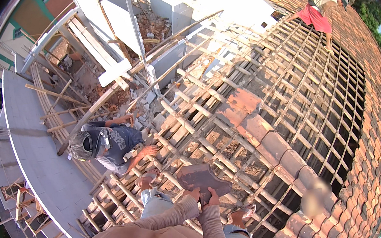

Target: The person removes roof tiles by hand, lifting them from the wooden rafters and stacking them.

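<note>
A dark, weathered roof tile [202, 176] is held in front of my body, above the open roof frame. My left hand [191, 195] grips its near edge on the left side. Close beside it, my right hand [212, 197] is closed on the same edge; some fingers of both hands are hidden by the tile. Below the tile runs a lattice of wooden rafters and battens [204, 110]. My sandalled feet rest on this frame, one on each side of the tile.
A co-worker in a cap and dark shirt [124, 144] is at the frame's left edge. Another person in red shorts [316, 19] bends at the far right. Ridge tiles [276, 147] cross the frame. Laid tiles [373, 152] cover the right slope; gaps open between battens.
</note>
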Demonstrator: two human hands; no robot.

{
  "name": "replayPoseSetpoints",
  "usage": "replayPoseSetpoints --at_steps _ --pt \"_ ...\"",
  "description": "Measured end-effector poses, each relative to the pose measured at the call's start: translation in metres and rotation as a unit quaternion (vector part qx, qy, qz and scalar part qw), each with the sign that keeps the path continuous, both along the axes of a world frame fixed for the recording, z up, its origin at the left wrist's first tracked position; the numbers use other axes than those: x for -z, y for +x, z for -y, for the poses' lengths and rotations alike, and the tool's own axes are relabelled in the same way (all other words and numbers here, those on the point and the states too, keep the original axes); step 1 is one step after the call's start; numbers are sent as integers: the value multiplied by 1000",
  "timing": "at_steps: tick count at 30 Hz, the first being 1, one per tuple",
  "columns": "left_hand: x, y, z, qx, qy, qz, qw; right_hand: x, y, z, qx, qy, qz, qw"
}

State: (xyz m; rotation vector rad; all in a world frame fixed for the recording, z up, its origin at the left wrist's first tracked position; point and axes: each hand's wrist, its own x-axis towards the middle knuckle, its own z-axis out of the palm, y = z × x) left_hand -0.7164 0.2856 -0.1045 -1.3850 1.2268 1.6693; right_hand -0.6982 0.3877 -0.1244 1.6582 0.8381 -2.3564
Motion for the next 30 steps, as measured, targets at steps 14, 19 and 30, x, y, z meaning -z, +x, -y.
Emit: replayPoseSetpoints --at_steps 14,19,30 --pt "-267 -243 169 -165 92 -625 757 -276 -393 118 -277 29 -485 829" --pt "-47 -74 162 114 88 -303 942 -91 -172 36 -386 216 -155 884" --pt "93 23 240 388 -90 -163 903 -42 154 -106 -295 332 165 881"
